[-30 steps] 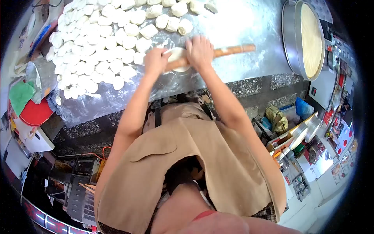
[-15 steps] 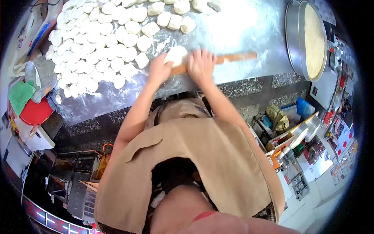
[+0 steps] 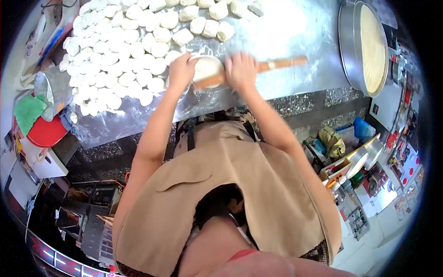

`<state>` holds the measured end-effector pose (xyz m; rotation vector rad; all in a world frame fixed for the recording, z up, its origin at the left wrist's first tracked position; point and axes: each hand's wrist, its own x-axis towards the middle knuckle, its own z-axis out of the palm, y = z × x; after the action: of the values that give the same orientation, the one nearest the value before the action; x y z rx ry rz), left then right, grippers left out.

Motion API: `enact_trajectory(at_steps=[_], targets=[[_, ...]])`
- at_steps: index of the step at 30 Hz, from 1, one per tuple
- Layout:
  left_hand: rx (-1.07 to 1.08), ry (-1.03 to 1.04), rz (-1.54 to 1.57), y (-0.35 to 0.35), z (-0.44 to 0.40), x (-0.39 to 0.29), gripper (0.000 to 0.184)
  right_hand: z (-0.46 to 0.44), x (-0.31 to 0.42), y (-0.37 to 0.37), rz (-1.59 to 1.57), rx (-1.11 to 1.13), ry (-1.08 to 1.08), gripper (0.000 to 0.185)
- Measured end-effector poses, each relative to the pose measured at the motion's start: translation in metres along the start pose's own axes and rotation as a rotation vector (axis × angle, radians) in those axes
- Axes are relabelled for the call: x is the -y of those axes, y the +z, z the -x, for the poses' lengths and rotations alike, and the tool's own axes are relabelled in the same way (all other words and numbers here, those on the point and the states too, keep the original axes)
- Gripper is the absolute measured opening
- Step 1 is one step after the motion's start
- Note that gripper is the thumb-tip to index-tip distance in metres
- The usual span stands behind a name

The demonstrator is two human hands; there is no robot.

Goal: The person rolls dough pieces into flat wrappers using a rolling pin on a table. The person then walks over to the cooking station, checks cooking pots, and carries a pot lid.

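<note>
A flattened round of dough (image 3: 206, 69) lies on the floured metal worktop (image 3: 295, 74) in front of me. My left hand (image 3: 182, 71) has its fingers closed on the left edge of that round. Across the near right side of the dough runs a wooden rolling pin (image 3: 284, 63), tilted up to the right. My right hand (image 3: 242, 71), slightly blurred, grips the pin near its middle. Many floured dough pieces (image 3: 124, 55) crowd the worktop on the left, the nearest ones close beside my left hand.
A large round metal pan (image 3: 350, 51) with a pale sheet of dough (image 3: 373, 51) stands at the right end of the worktop. A red round container (image 3: 47, 134) and a green cloth (image 3: 28, 113) are at the left. Trays and bags sit below right.
The left hand has shifted slightly left and up along the dough's edge. The dough round shows flatter and wider, and the pin's left end now lies lower across it.
</note>
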<state>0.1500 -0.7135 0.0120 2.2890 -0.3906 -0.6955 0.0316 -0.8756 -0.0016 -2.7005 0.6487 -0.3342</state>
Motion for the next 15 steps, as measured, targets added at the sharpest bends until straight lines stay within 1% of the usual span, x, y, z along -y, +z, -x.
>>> enact_trajectory(at_steps=[1, 2, 4, 5, 6, 7, 8, 9, 10, 12, 13, 14, 15], targets=[[-0.045, -0.072, 0.029, 0.002, 0.014, 0.008, 0.026, 0.038, -0.007, -0.009, 0.182, 0.021, -0.076, 0.023], [-0.042, -0.079, 0.031, 0.006, 0.015, 0.012, 0.026, 0.056, -0.003, -0.025, 0.139, 0.059, -0.088, 0.023], [0.088, -0.017, 0.094, 0.018, 0.02, 0.022, 0.029, 0.043, -0.005, -0.009, 0.116, 0.033, -0.016, 0.022], [0.201, -0.019, 0.015, 0.004, 0.013, -0.008, 0.031, 0.018, 0.001, -0.001, 0.116, 0.033, -0.008, 0.022], [0.192, -0.008, 0.014, 0.007, 0.005, -0.011, 0.031, -0.02, 0.006, 0.006, 0.069, 0.035, 0.056, 0.022], [0.27, 0.11, -0.152, 0.008, -0.008, -0.015, 0.03, -0.044, 0.007, 0.008, 0.02, 0.029, 0.116, 0.022], [0.35, 0.233, -0.329, 0.004, -0.02, -0.019, 0.029, -0.038, 0.001, 0.003, 0.018, 0.002, 0.119, 0.022], [0.459, 0.286, -0.412, 0.0, -0.025, -0.023, 0.027, -0.013, -0.009, -0.004, -0.009, -0.007, 0.075, 0.022], [0.446, 0.295, -0.418, -0.007, -0.022, -0.039, 0.027, 0.011, -0.022, -0.01, -0.035, -0.011, 0.024, 0.021], [0.475, 0.279, -0.218, -0.027, -0.007, -0.077, 0.027, 0.047, -0.064, -0.022, 0.088, -0.189, -0.082, 0.02], [0.285, 0.412, -0.117, -0.026, -0.007, -0.084, 0.027, 0.049, -0.075, -0.027, 0.085, -0.194, -0.069, 0.02], [0.19, 0.281, 0.04, -0.026, -0.016, -0.102, 0.028, 0.05, -0.087, -0.032, 0.104, -0.193, -0.064, 0.02], [0.038, 0.118, 0.23, -0.027, -0.029, -0.131, 0.035, 0.044, -0.096, -0.034, 0.124, -0.198, -0.066, 0.019]])
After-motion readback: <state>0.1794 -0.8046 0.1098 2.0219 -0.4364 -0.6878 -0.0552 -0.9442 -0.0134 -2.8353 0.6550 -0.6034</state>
